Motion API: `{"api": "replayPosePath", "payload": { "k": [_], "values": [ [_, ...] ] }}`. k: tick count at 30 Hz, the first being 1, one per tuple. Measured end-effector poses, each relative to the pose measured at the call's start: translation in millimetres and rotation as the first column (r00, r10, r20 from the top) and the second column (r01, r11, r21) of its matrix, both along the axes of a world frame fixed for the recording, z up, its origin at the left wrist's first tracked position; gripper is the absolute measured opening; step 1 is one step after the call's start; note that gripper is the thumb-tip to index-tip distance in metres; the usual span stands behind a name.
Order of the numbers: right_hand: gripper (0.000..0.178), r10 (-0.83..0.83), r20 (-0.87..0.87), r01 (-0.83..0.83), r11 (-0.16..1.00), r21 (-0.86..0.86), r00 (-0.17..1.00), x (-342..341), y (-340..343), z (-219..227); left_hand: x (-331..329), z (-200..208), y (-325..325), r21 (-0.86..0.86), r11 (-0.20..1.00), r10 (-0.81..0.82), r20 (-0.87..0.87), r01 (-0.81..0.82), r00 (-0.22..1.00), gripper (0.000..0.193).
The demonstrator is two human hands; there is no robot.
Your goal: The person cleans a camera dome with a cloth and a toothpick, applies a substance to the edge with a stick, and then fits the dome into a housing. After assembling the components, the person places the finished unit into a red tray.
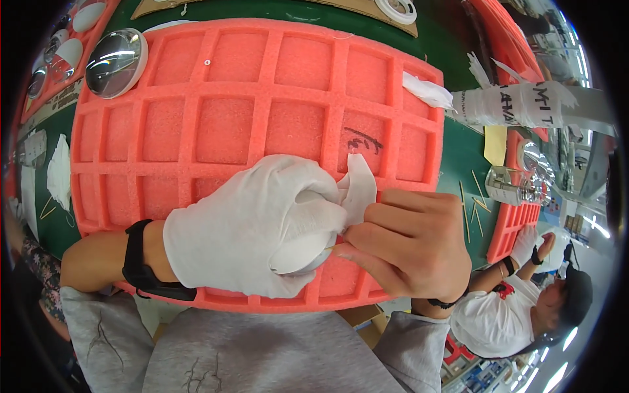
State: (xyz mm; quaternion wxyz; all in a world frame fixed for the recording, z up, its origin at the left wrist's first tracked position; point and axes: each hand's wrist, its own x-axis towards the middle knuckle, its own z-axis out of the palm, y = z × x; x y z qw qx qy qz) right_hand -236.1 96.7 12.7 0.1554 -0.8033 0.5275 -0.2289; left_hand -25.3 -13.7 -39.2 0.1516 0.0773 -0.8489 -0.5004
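My left hand (252, 226), in a white glove, is closed around a round glass lens (303, 259); the fingers hide most of it. My right hand (413, 245) is bare and closed, pinching a thin wooden stick (329, 248) whose tip meets the lens's edge. A strip of white cloth (360, 190) stands up between the two hands; which hand grips it is unclear. Both hands are over the near part of a pink foam tray (265, 62) divided into square compartments. A larger domed lens (116, 63) rests on the tray's far left corner.
A crumpled white cloth (427, 90) lies at the tray's right edge. Thin sticks (475, 204) and a glass bottle (503, 186) are to the right, beneath a wrapped post (511, 105). More lenses (65, 56) fill a tray at far left. A co-worker (501, 314) sits at right.
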Motion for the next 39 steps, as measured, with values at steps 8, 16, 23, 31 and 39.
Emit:
{"api": "replayPosePath", "payload": {
  "k": [8, 16, 23, 31, 39],
  "values": [
    [0.020, 0.056, -0.169, -0.029, 0.987, 0.156, 0.984, 17.2, -1.1, 21.3, -1.1, -6.2, 0.1, 0.037, 0.999, -0.021, 0.020, 0.020, 1.000, 0.053],
    [0.020, 0.158, -0.063, -0.140, 0.963, 0.231, 0.985, 8.4, -20.8, 20.3, -7.1, -4.5, -1.6, -0.087, 0.996, -0.031, -0.031, 0.029, 0.999, 0.050],
    [0.022, 0.219, -0.014, -0.205, 0.932, 0.298, 0.976, 10.4, -27.9, 21.6, -7.4, -7.3, -4.1, -0.199, 0.978, -0.076, -0.049, 0.065, 0.996, 0.043],
    [0.023, 0.209, -0.076, -0.174, 0.931, 0.322, 0.975, 16.6, -26.3, 28.1, -8.8, -1.3, -5.4, -0.132, 0.990, -0.058, -0.021, 0.054, 0.998, 0.047],
    [0.023, 0.198, 0.005, -0.183, 0.897, 0.402, 0.980, 10.8, -29.7, 27.4, -8.3, -5.6, -1.8, -0.143, 0.988, -0.058, -0.033, 0.052, 0.998, 0.045]
  ]
}}
